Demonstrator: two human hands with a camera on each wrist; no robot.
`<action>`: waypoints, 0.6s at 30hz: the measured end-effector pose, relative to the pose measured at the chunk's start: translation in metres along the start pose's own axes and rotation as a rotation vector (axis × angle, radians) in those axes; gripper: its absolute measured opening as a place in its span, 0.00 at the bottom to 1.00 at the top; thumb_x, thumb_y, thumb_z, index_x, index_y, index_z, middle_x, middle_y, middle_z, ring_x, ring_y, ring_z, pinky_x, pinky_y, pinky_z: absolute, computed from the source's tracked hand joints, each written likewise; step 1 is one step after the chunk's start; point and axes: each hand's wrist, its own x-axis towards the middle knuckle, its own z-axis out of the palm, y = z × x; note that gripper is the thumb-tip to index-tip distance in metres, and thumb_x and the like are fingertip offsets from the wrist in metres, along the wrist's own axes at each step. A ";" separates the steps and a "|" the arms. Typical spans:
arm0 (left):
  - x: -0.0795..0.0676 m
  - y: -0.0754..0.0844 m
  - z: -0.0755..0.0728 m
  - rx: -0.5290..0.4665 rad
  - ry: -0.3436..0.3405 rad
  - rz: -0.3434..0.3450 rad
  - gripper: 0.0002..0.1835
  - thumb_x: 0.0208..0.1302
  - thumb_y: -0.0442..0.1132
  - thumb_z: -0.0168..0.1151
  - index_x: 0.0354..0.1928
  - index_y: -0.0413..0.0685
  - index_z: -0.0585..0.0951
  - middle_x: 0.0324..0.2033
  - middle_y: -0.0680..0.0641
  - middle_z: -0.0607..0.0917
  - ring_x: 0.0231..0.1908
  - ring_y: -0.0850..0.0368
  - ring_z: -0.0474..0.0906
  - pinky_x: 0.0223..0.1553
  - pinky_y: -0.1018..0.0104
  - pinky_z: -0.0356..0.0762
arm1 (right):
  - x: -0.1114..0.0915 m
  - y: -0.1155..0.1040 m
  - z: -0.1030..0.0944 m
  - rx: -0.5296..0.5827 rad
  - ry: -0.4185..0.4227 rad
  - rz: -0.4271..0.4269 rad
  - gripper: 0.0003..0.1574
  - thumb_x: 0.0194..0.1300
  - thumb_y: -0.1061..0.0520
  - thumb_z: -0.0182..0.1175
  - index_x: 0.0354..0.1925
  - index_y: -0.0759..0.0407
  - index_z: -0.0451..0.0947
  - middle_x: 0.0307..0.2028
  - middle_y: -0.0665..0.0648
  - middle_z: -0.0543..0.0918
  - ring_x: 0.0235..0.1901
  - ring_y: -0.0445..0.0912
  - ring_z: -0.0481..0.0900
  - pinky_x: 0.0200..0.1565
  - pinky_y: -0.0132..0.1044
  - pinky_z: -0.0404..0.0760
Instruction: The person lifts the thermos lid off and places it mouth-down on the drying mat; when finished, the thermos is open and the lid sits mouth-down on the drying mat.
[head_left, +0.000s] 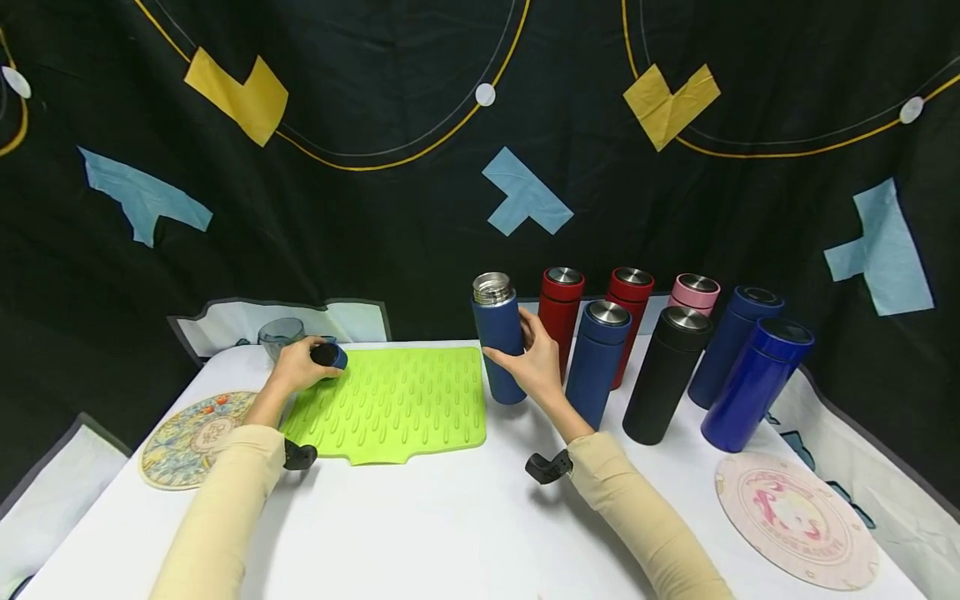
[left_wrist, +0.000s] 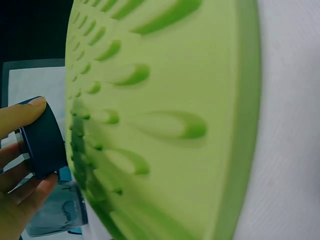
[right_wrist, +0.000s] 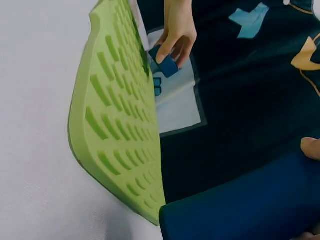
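Observation:
A dark blue lid [head_left: 330,356] is pinched between the thumb and fingers of my left hand [head_left: 295,367]. In the left wrist view that lid [left_wrist: 46,142] is tipped on its side, close over the green drying mat [left_wrist: 175,90], which carries a shadow. My right hand [head_left: 534,352] grips a blue thermos bottle [head_left: 497,329] around its side, just right of the mat. The bottle is nearly upright and lidless, its steel threaded neck [head_left: 492,287] showing. In the right wrist view the bottle [right_wrist: 240,200] is partly cut off; whether its base touches the table cannot be told.
Several closed thermos bottles stand on the right, among them a blue one [head_left: 597,358], a black one [head_left: 667,375] and a red one [head_left: 560,312]. A clear glass [head_left: 280,332] stands behind my left hand. Round placemats lie left [head_left: 198,437] and right [head_left: 795,517].

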 end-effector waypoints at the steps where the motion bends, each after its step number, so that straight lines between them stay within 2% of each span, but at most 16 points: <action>1: 0.001 -0.001 0.002 0.005 -0.002 -0.005 0.39 0.54 0.43 0.71 0.61 0.26 0.67 0.55 0.22 0.70 0.54 0.25 0.67 0.53 0.37 0.69 | 0.001 0.002 0.001 0.012 0.010 -0.001 0.50 0.45 0.61 0.78 0.64 0.64 0.66 0.57 0.64 0.78 0.56 0.53 0.77 0.58 0.47 0.74; 9: 0.004 -0.009 0.010 0.034 -0.025 -0.028 0.40 0.54 0.44 0.71 0.62 0.25 0.66 0.54 0.20 0.70 0.54 0.25 0.67 0.54 0.37 0.69 | 0.015 0.015 0.016 0.002 0.050 0.024 0.49 0.47 0.61 0.76 0.64 0.63 0.63 0.59 0.63 0.76 0.58 0.51 0.75 0.59 0.45 0.73; 18: 0.004 -0.010 0.016 0.000 -0.032 -0.028 0.41 0.56 0.43 0.71 0.64 0.25 0.64 0.58 0.21 0.67 0.57 0.25 0.64 0.56 0.37 0.67 | 0.029 0.033 0.027 -0.026 0.098 0.038 0.47 0.48 0.61 0.75 0.63 0.63 0.62 0.57 0.64 0.77 0.56 0.52 0.77 0.57 0.48 0.75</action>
